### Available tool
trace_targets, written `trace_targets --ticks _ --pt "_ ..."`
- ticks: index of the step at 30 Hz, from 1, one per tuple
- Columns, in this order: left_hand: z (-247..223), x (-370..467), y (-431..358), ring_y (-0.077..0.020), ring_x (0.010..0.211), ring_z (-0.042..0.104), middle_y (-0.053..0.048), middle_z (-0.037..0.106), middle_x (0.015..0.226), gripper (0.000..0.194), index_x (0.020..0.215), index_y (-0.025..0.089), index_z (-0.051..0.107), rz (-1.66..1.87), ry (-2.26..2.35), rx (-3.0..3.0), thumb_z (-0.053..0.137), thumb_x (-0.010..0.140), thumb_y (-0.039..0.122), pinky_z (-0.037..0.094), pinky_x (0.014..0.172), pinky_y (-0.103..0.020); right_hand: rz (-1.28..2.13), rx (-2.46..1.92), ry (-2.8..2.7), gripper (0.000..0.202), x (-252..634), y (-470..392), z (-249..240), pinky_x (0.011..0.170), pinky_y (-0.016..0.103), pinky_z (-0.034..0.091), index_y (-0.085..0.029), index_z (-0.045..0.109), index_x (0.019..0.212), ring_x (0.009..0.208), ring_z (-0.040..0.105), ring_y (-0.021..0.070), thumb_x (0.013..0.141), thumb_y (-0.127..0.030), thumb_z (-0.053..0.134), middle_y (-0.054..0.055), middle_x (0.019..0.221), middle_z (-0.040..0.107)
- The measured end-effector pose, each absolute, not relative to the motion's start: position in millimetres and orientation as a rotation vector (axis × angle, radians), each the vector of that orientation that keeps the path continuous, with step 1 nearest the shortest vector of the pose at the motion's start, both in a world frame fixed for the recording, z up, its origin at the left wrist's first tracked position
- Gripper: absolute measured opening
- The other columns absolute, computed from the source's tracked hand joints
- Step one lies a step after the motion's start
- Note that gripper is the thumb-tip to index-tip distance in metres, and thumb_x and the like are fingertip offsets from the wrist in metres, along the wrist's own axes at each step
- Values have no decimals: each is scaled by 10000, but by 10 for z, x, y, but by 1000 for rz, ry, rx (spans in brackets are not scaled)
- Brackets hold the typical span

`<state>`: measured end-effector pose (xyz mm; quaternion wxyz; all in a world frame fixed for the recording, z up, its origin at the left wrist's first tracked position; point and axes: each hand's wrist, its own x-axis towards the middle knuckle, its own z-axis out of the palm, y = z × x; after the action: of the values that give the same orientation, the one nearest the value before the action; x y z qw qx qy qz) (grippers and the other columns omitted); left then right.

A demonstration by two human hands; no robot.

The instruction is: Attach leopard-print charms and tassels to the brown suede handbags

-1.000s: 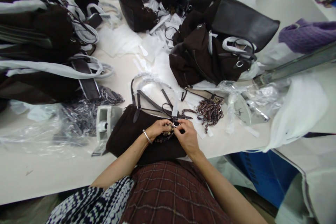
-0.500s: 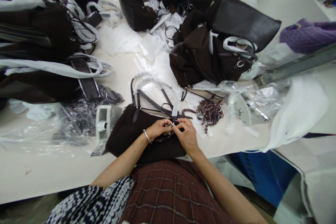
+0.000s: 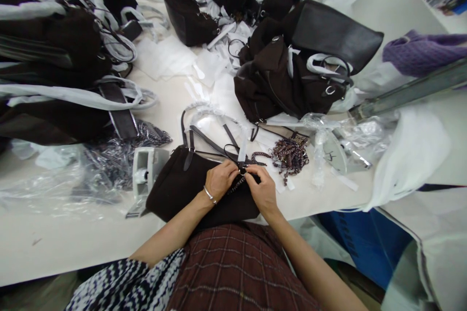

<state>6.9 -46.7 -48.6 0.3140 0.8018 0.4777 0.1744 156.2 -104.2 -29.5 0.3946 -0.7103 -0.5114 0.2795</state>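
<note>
A dark brown handbag (image 3: 178,187) lies at the table's front edge against my body, its straps spread out behind it. Over its upper edge, my left hand (image 3: 222,180) and my right hand (image 3: 261,187) meet with fingertips pinched at a small metal ring (image 3: 242,171). A braided cord (image 3: 238,184) hangs below the ring, between the hands and over the bag. Fingers partly cover the ring, so how cord and ring join cannot be made out. To the right of my right hand is a pile of patterned braided cords (image 3: 291,153).
A grey tape dispenser (image 3: 146,175) stands left of the bag, by a plastic bag of dark cords (image 3: 109,165). More dark bags (image 3: 292,77) lie behind and to the left (image 3: 51,48). White paper scraps (image 3: 168,56) cover the middle. A second dispenser (image 3: 333,153) is at right.
My left hand has turned and shifted slightly; the bunched patterned cord by its fingers now hangs down as a strand. My right hand stays at the ring. The view has shifted a little.
</note>
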Motion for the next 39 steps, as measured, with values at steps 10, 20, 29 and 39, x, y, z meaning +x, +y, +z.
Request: trace_targets --ticks 10,20,29,39 --pt "-339 -43 -404 -142 777 610 -59 708 903 188 796 167 580 504 817 1384 598 870 339 473 710 -266 1018 -1645 -649 261 1609 -847 -277 811 336 513 -187 672 953 817 639 168 733 -322 716 43 914 692" --pt "-467 24 -390 -57 415 473 57 573 624 343 804 195 424 650 852 675 620 819 476 340 385 -160 1240 -1807 -780 227 1753 -871 -328 462 233 383 -182 672 878 507 486 100 725 -349 695 -11 687 618" --pt "-394 191 -342 -80 542 525 32 561 648 215 918 172 632 440 1111 1341 427 856 185 423 532 -192 746 -2068 -1673 123 1718 -750 -287 728 296 434 -204 686 811 743 568 172 752 -144 597 26 776 610" --pt "-480 171 -409 -108 568 615 14 651 674 41 770 178 580 452 1161 1228 546 755 161 465 541 -204 749 -2033 -1682 136 1675 -726 -340 681 285 423 -215 686 775 673 562 165 743 -142 576 8 708 609"
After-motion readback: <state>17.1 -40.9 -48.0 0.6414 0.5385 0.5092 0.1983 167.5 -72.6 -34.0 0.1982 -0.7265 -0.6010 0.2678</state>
